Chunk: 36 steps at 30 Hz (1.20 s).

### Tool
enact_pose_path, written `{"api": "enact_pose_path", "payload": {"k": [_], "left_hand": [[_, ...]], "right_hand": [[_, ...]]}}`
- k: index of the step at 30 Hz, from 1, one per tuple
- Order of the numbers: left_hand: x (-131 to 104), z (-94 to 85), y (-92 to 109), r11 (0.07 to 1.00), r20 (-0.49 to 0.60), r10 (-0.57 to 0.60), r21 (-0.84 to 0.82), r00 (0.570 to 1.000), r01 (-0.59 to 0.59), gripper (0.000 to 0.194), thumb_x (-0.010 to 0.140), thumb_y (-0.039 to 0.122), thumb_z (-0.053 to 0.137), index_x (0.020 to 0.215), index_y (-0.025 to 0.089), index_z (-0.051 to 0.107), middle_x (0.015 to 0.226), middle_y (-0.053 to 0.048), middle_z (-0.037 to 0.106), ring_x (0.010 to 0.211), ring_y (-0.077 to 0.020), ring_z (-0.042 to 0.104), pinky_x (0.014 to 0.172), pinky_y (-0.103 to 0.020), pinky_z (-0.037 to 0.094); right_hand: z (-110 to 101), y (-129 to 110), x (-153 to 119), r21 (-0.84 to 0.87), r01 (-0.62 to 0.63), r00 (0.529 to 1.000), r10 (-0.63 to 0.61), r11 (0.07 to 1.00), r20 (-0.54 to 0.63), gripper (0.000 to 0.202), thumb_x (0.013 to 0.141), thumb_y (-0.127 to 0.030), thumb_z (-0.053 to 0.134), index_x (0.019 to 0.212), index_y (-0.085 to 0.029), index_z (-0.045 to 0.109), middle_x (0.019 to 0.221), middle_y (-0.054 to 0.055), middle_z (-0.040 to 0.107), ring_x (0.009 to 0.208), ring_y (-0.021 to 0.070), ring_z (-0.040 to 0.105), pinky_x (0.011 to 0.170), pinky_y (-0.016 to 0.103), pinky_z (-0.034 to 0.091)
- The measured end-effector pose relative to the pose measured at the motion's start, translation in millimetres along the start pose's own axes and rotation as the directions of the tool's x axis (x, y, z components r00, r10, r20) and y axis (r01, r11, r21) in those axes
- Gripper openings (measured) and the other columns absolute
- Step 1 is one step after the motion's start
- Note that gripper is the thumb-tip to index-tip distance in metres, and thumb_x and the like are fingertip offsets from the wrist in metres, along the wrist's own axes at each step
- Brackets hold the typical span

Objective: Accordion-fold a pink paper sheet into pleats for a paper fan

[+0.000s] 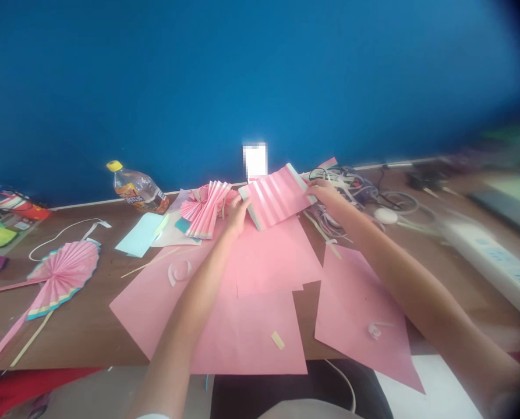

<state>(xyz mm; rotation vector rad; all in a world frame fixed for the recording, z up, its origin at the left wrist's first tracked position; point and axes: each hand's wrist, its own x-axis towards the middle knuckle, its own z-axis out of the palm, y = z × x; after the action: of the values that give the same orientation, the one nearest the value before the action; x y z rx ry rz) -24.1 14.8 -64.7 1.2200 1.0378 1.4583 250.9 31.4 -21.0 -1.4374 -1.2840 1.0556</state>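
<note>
Between my two hands a pleated pink paper strip [278, 196] with pale edges is held up, tilted, above the pink sheets. My left hand [239, 214] grips its left end, fingers closed on the edge. At the other end, my right hand [323, 191] pinches the right edge. Large pink paper sheets [268, 326] overlap below, bearing a small yellow piece [278, 340] and a curled white strip [180, 271]. Just left of my left hand lies a folded pink paper fan [209, 208]. A finished-looking round pink fan [65, 270] with blue and yellow edging rests at the far left.
A plastic bottle [140, 189] with a yellow cap leans against the blue wall [260, 75]. Light blue paper [141, 234] lies before it. Tangled cables [345, 180] sit behind my right arm, and a white power strip [489, 259] stretches along the right side.
</note>
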Motion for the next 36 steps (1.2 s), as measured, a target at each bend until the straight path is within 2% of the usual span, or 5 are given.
{"api": "enact_pose_path", "payload": {"k": [7,22,25,31,36], "left_hand": [[-4.9,0.9,25.2,0.996,0.066,0.009,0.085,0.998,-0.014,0.034,0.077,0.039,0.065,0.106,0.022,0.070,0.107,-0.003,0.071,0.108,-0.0232,0.061,0.098,-0.036,0.046],[-9.1,0.7,70.9,0.999,0.435,-0.038,0.021,0.900,0.032,0.028,0.074,0.029,0.066,0.100,0.018,0.070,0.101,-0.004,0.071,0.102,-0.0226,0.064,0.088,-0.034,0.050],[-4.6,-2.5,72.9,0.997,0.413,0.012,0.058,0.910,-0.040,0.024,0.073,0.029,0.071,0.093,0.017,0.069,0.093,-0.004,0.069,0.092,-0.0197,0.064,0.082,-0.032,0.050],[7.5,-15.1,78.8,0.898,0.090,0.315,0.293,0.945,-0.328,0.016,0.077,0.032,0.070,0.085,0.019,0.066,0.087,-0.002,0.066,0.088,-0.0173,0.062,0.086,-0.029,0.048],[6.9,-32.0,91.8,0.740,0.285,0.328,0.516,0.901,-0.432,0.009,0.075,0.021,0.066,0.083,0.020,0.069,0.097,-0.006,0.068,0.102,-0.0219,0.060,0.098,-0.036,0.045]], "right_hand": [[0.8,-13.8,-6.2,0.085,0.008,0.987,-0.022,0.996,0.159,0.044,0.060,-0.030,0.078,0.100,-0.022,0.061,0.082,0.001,0.066,0.073,0.0160,0.058,0.060,0.027,0.041],[17.5,-32.1,-28.0,0.105,0.170,0.964,-0.187,0.980,0.187,0.040,0.069,-0.050,0.075,0.092,-0.021,0.060,0.072,-0.001,0.058,0.062,0.0131,0.050,0.053,0.025,0.037],[11.4,-40.7,-25.7,0.130,0.279,0.946,-0.295,0.952,0.136,0.030,0.071,-0.043,0.073,0.085,-0.021,0.060,0.073,0.000,0.059,0.065,0.0137,0.051,0.055,0.026,0.038],[-1.8,-47.5,-18.7,-0.037,0.494,0.868,-0.495,0.869,-0.038,0.016,0.073,-0.025,0.066,0.078,-0.023,0.051,0.080,0.002,0.061,0.074,0.0175,0.054,0.066,0.030,0.041],[0.5,-47.1,-27.9,-0.325,0.611,0.791,-0.577,0.722,0.203,0.008,0.074,-0.015,0.056,0.077,-0.021,0.052,0.093,0.007,0.067,0.084,0.0213,0.057,0.074,0.031,0.039]]}}
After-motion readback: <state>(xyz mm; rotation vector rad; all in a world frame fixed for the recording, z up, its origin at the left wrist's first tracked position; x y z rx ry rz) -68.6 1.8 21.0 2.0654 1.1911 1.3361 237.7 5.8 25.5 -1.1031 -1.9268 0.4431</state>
